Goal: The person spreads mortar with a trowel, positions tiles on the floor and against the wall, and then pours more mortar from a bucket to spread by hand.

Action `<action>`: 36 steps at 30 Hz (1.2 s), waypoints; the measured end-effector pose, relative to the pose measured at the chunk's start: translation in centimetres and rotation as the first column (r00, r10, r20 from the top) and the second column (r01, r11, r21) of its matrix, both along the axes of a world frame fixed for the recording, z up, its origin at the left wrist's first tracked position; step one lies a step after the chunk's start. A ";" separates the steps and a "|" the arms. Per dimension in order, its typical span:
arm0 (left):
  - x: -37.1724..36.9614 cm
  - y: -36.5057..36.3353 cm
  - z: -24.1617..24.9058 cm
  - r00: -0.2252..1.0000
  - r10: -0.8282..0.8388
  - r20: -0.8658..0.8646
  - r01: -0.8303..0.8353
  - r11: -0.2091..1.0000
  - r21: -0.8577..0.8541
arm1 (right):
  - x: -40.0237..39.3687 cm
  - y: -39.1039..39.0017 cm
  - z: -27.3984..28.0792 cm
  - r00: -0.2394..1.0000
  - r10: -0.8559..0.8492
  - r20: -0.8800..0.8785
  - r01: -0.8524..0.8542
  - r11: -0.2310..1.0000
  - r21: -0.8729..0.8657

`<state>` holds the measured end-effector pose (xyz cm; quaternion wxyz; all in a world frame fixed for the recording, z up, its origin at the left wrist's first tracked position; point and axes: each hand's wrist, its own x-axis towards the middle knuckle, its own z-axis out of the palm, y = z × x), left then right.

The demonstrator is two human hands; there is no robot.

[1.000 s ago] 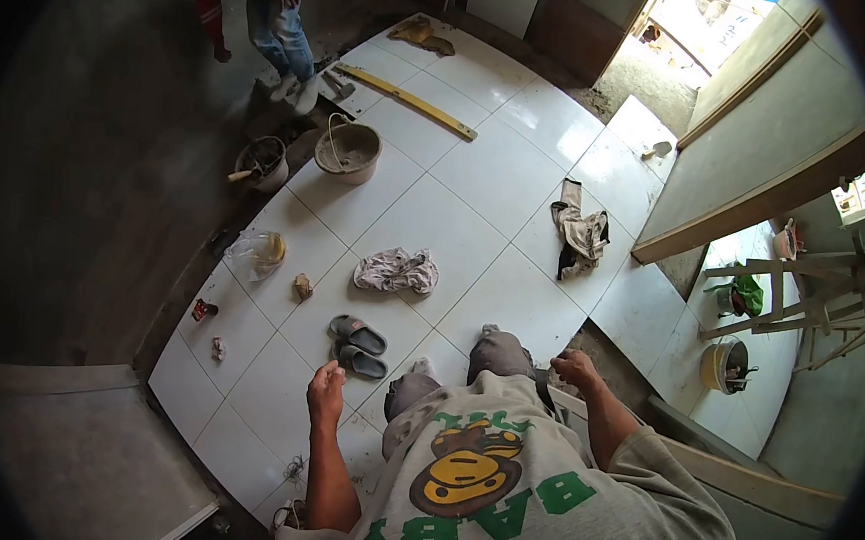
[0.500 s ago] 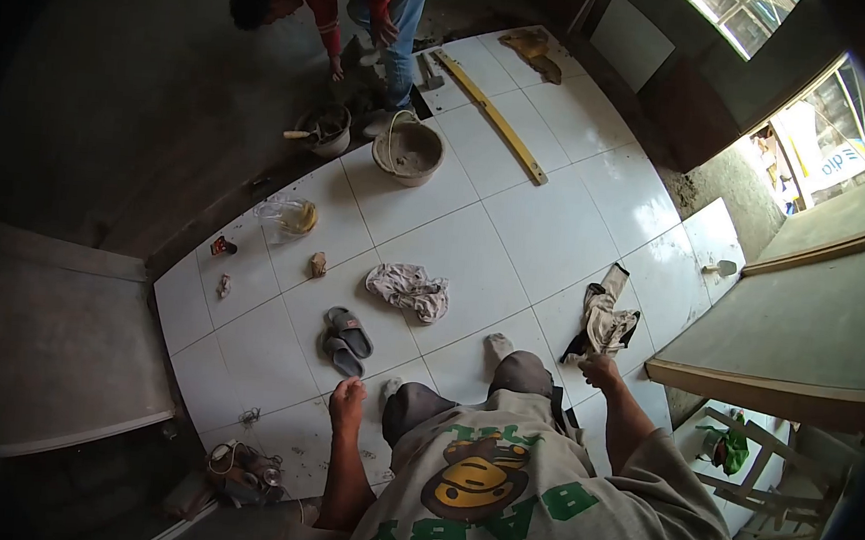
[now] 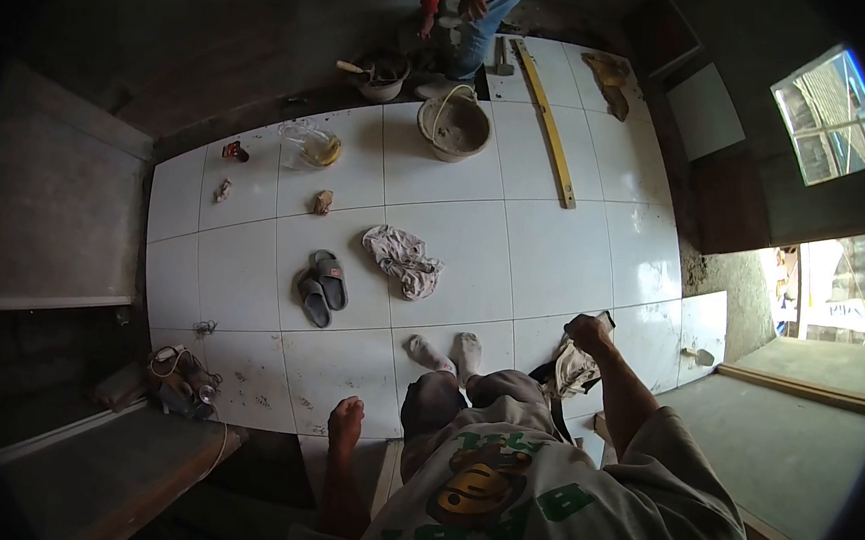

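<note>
My left hand [image 3: 345, 424] hangs low beside my left leg, its fingers curled in and nothing visible in them. My right hand [image 3: 590, 333] is a loose fist out to the right. In the view it overlaps a beige and black garment [image 3: 576, 368] that lies crumpled on the tiles; no cloth shows in the fingers. My feet in pale socks [image 3: 467, 358] stand on the white tiled floor [image 3: 450, 306]. Ahead of them lies a crumpled light patterned cloth [image 3: 403, 261]. A pair of grey slide sandals [image 3: 323, 287] sits to its left.
Beyond are a mortar bucket [image 3: 453, 131], a second bucket [image 3: 381, 78] and a yellow level [image 3: 546, 127]. A co-worker in red sleeves and jeans [image 3: 490, 23] bends there. A trowel [image 3: 697, 357] lies right, a plastic bag [image 3: 311, 146] left, and a power tool with cord [image 3: 184, 383] lower left.
My view has turned, so the floor items appear rotated. My feet are now side by side. Both arms have swung a little, the left hand lower in view and the right hand higher.
</note>
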<state>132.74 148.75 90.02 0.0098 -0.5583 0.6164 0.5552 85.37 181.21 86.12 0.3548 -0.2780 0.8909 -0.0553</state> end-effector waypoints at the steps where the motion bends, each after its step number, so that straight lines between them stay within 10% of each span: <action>1: 0.6 -0.1 -1.2 0.995 0.096 -0.037 -0.096 0.995 0.004 | 0.3 -0.4 -2.2 0.999 0.009 0.049 -0.005 0.996 -0.088; 3: 0.4 0.2 0.2 0.978 0.201 -0.063 -0.201 0.980 -0.002 | 3.3 -7.9 6.9 0.982 -0.123 0.144 0.129 0.991 -0.035; 8: 1.1 0.9 -0.5 0.930 0.329 -0.164 -0.318 0.944 0.086 | 2.6 -13.9 4.9 0.982 -0.037 0.184 0.033 0.999 0.023; 9: 2.8 1.2 -2.3 0.985 0.130 -0.113 -0.133 0.991 -0.014 | 2.2 -15.3 4.9 0.984 -0.033 0.177 0.030 0.999 0.018; 14: 8.8 4.8 -6.3 0.980 0.164 -0.115 -0.164 0.986 0.006 | 1.6 -20.8 4.8 0.987 -0.029 0.161 0.034 0.999 -0.032; 17: 9.1 4.1 -7.3 0.993 -0.017 -0.120 -0.023 0.946 -0.324 | 0.2 -23.7 3.7 0.980 0.010 0.200 0.010 0.995 -0.094; 19: 8.1 3.2 -3.8 0.939 -0.297 0.173 0.343 0.780 -0.523 | 0.2 -25.0 3.6 0.978 -0.041 0.203 0.056 0.996 -0.068; 20: 6.0 2.8 -1.7 0.946 0.325 0.006 -0.325 0.945 0.032 | -0.2 -25.6 3.3 0.976 -0.041 0.214 0.058 0.996 -0.073; 24: 5.1 2.4 -4.3 0.996 0.008 -0.094 -0.032 0.963 -0.266 | -1.6 -28.7 5.5 0.923 -0.167 0.347 0.216 0.971 -0.106; 26: 2.2 2.3 -2.5 0.890 0.448 -0.085 -0.431 0.888 0.159 | -2.8 -29.1 6.0 0.905 -0.193 0.378 0.258 0.957 -0.129; 36: -0.1 2.0 -4.1 0.904 0.423 -0.059 -0.405 0.893 0.197 | -8.3 -36.4 14.0 0.758 -0.199 0.621 0.508 0.777 -0.371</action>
